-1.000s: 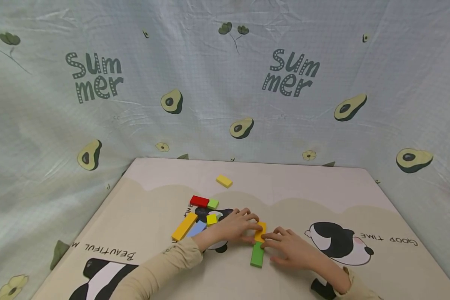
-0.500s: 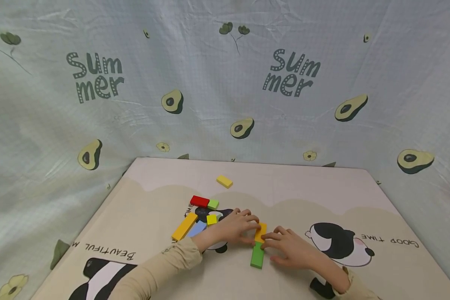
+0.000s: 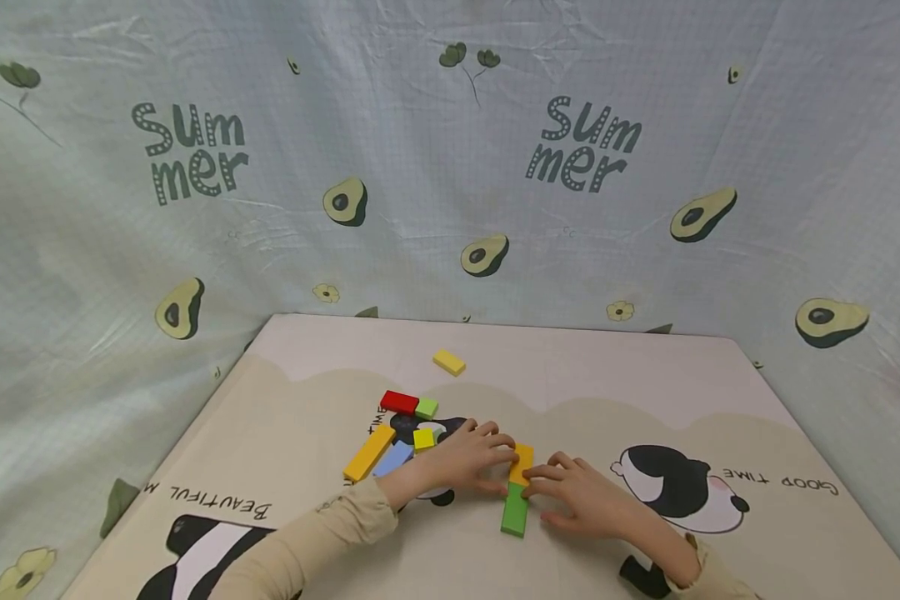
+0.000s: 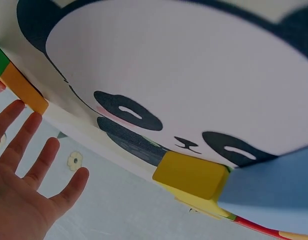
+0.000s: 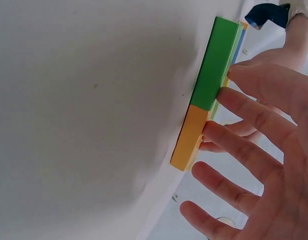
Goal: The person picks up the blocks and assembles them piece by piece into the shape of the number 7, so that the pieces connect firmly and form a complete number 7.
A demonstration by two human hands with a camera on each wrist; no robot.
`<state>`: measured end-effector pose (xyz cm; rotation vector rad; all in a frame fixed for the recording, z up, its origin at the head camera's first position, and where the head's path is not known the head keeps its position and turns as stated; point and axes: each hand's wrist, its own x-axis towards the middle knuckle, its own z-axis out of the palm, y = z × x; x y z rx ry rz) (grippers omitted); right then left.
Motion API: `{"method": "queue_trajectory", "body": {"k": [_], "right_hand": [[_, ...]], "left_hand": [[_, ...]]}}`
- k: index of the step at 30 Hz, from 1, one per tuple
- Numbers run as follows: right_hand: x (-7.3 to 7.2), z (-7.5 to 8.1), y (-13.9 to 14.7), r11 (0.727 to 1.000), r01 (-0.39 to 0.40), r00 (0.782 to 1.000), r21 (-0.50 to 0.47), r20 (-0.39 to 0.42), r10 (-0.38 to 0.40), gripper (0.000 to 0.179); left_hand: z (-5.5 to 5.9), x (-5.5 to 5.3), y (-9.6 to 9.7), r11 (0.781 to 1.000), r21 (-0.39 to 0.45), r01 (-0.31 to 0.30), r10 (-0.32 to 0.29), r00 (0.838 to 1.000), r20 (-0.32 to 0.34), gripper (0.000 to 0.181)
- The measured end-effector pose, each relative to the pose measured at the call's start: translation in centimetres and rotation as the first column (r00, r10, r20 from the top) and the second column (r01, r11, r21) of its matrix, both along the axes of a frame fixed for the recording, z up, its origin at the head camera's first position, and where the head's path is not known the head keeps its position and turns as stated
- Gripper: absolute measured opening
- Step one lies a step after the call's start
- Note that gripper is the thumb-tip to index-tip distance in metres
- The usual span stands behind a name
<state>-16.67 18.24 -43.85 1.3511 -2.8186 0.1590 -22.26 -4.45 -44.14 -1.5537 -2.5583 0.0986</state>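
An orange block (image 3: 522,461) and a green block (image 3: 514,512) lie end to end on the table, forming one straight row. To their left is my left hand (image 3: 471,457), its fingertips at the orange block's side; the left wrist view shows these fingers (image 4: 25,137) spread and fairly straight. From the other side my right hand (image 3: 581,498) reaches in. Its fingers (image 5: 244,150) are extended in the right wrist view, a couple of tips touching the row near the joint. Neither hand curls round a block.
Left of the row lie a yellow block (image 3: 423,439), a blue block (image 3: 394,458), a long orange block (image 3: 370,452), a red block (image 3: 400,403) and a light green block (image 3: 427,408). Another yellow block (image 3: 448,362) lies farther back. A printed curtain (image 3: 405,150) hangs behind the table.
My left hand has drawn back slightly to the left from the orange block. The right hand and the blocks stay in place.
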Motion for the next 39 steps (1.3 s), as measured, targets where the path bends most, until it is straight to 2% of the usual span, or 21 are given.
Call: {"method": "queue_trajectory", "body": {"k": [9,15,19,24,31,39], "right_hand": [[-0.1,0.1,0.0,1.0,0.021,1.0,0.007,0.011,-0.021,0.03],[-0.2,0.1,0.0,1.0,0.027,0.999,0.009,0.027,-0.027,0.031],[-0.3,0.0,0.1,1.0,0.03,0.999,0.005,0.025,-0.03,0.031],[-0.3,-0.1,0.2,1.0,0.025,1.0,-0.01,0.014,-0.025,0.031],[-0.2,-0.4,0.2,1.0,0.027,0.999,-0.014,0.021,-0.027,0.031],[0.0,-0.3,0.1,0.999,0.029,0.999,-0.016,0.036,-0.028,0.031]], "left_hand": [[0.4,0.1,-1.0,0.999,-0.007,-0.035,0.035,0.999,0.011,0.049],[0.9,0.1,-2.3,0.998,0.035,-0.045,0.045,0.999,0.007,0.046],[0.9,-0.2,-3.2,0.996,0.077,-0.039,0.037,0.999,0.03,0.043],[0.7,-0.6,-4.4,0.993,0.114,-0.025,0.024,1.0,0.008,0.041],[0.7,-0.8,-5.8,0.99,0.13,-0.052,0.05,0.999,0.021,0.038],[0.8,-1.1,-7.5,0.981,0.176,-0.079,0.083,0.997,-0.011,0.037]]}}
